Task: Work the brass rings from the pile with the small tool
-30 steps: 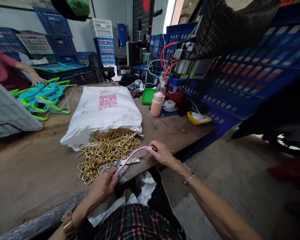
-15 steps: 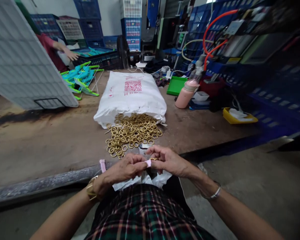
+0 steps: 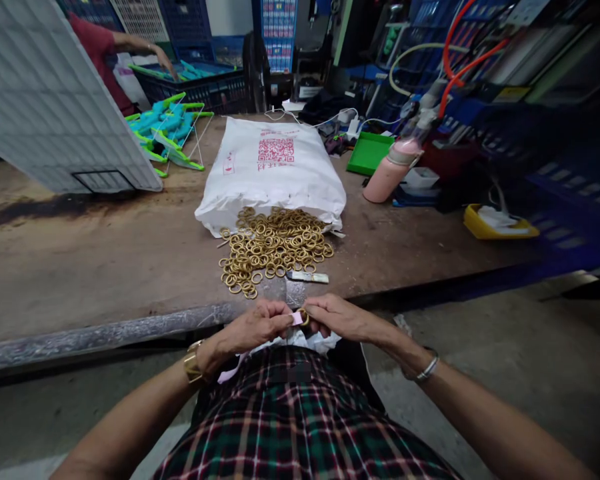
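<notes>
In front of my lap, my left hand (image 3: 261,325) pinches a pale pink strip (image 3: 297,318), whose tail hangs down below the wrist. My right hand (image 3: 341,319) is closed on a brass-coloured ring (image 3: 305,317) touching the strip's end. Both sets of fingertips nearly meet, and part of the ring is hidden behind them. Past my hands, a heap of brass-coloured rings (image 3: 275,243) spills from the mouth of a white sack (image 3: 240,157) lying on the table. A small blade-like tool with a pale wrapped handle (image 3: 310,277) lies beside the heap.
The table (image 3: 145,267) has a wrapped front edge. A pale panel (image 3: 70,100) leans at left by turquoise and green plastic pieces (image 3: 165,130). At right are a green tray (image 3: 370,152), a pink bottle (image 3: 387,175) and a yellow dish (image 3: 497,223). A person's arm (image 3: 137,45) reaches over a crate.
The view has shifted, so the table sits higher in the picture. The pink strip's tail has dropped from the table edge toward my lap. The ring now shows more clearly between my hands.
</notes>
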A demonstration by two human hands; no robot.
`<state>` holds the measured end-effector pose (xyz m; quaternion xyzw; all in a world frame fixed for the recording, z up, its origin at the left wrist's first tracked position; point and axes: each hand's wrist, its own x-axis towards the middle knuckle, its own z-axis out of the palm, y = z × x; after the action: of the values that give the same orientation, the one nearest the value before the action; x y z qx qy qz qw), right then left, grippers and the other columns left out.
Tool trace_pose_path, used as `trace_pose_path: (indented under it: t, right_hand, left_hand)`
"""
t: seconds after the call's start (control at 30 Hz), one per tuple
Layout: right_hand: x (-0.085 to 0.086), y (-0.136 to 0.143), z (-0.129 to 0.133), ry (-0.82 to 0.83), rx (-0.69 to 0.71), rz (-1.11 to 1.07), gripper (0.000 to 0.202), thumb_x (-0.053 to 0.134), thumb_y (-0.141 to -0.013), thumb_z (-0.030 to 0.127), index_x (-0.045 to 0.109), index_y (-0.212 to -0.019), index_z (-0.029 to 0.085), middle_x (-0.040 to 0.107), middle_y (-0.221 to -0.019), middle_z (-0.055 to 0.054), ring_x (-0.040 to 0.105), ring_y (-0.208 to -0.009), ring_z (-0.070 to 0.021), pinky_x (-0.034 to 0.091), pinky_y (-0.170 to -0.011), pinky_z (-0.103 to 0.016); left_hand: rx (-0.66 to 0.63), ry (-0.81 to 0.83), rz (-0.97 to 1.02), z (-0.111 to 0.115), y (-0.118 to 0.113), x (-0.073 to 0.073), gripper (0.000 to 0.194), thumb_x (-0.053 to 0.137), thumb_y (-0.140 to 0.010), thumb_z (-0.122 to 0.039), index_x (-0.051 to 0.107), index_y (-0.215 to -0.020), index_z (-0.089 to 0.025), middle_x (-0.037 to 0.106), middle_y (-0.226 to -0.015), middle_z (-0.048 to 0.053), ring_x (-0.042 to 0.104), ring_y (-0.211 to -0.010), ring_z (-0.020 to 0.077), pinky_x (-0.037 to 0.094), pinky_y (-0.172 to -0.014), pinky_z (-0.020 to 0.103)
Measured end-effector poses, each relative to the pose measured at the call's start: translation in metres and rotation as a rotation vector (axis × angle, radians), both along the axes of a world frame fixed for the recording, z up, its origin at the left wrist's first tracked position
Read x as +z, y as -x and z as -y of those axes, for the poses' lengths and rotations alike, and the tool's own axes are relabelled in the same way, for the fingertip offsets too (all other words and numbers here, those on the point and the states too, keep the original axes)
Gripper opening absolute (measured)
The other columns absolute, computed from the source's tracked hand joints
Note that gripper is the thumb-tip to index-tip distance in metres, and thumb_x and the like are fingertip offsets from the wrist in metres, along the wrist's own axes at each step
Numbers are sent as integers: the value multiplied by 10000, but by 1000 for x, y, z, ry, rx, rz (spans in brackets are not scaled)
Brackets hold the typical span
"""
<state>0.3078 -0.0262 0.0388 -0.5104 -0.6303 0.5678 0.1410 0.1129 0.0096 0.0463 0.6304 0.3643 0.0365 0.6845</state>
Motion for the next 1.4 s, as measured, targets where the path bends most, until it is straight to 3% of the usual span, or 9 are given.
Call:
trace_pose_path:
  t: [0.17,0.27,0.43,0.63,0.8,0.93,1.07,1.17,1.4]
  right_hand:
    - [-3,7,17,-321,69,190,310,288,-879,272,458,-640,173,454,-562,20,382,-518,-92,291,-520,-220]
    - [-1,10,29,-432,141,274,314,278,-896,293,470,-677,178,474,-605,6,393,-548,-103,289,-560,-237]
    - [2,15,46,-465,243,360,306,288,-899,293,494,-701,186,512,-629,-18,397,-544,-116,267,-567,-262]
    - [7,21,54,-457,304,191,313,295,-898,259,477,-655,187,469,-596,0,338,-503,-98,224,-523,-265]
    - [9,25,53,-423,364,174,320,279,-906,253,474,-662,184,456,-597,3,346,-510,-95,220,-518,-260]
    - [5,25,48,-368,218,159,319,295,-910,325,506,-717,184,476,-619,6,364,-526,-98,258,-539,-250]
    - [-4,17,37,-154,8,31,337,266,-921,381,542,-879,192,547,-695,4,469,-588,-101,341,-567,-233]
    - [-12,9,30,-11,-55,-34,345,283,-911,400,551,-941,185,579,-719,-5,520,-608,-109,385,-579,-238]
    - [-30,10,25,129,-154,-74,491,271,-882,478,568,-678,144,567,-629,-22,492,-566,-110,384,-569,-244]
  left_hand:
    - [-20,46,25,3,5,-4,306,475,-779,-415,487,-632,-147,378,-509,-61,245,-447,53,169,-428,217]
    - [-47,103,19,7,9,-1,285,507,-753,-413,504,-655,-146,397,-511,-59,254,-440,51,165,-421,219]
    - [-135,179,9,13,13,3,289,519,-750,-402,512,-626,-141,418,-499,-53,271,-419,45,178,-410,214]
    - [-244,258,5,14,19,3,269,527,-755,-382,508,-630,-145,433,-513,-47,284,-421,46,182,-402,212]
    - [-269,277,23,11,20,1,257,533,-754,-368,517,-633,-141,426,-507,-50,280,-424,45,181,-413,214]
    - [-215,245,32,8,21,1,258,522,-763,-375,525,-654,-141,425,-509,-51,283,-434,47,190,-424,211]
    - [-102,129,4,6,21,3,250,499,-782,-376,538,-709,-141,428,-538,-51,288,-458,53,197,-432,206]
    - [-69,65,-10,8,20,1,243,488,-786,-366,542,-717,-139,426,-550,-51,300,-478,59,218,-448,204]
    - [43,-58,-42,14,15,-12,244,472,-781,-345,541,-671,-139,455,-569,-37,360,-532,80,284,-513,210]
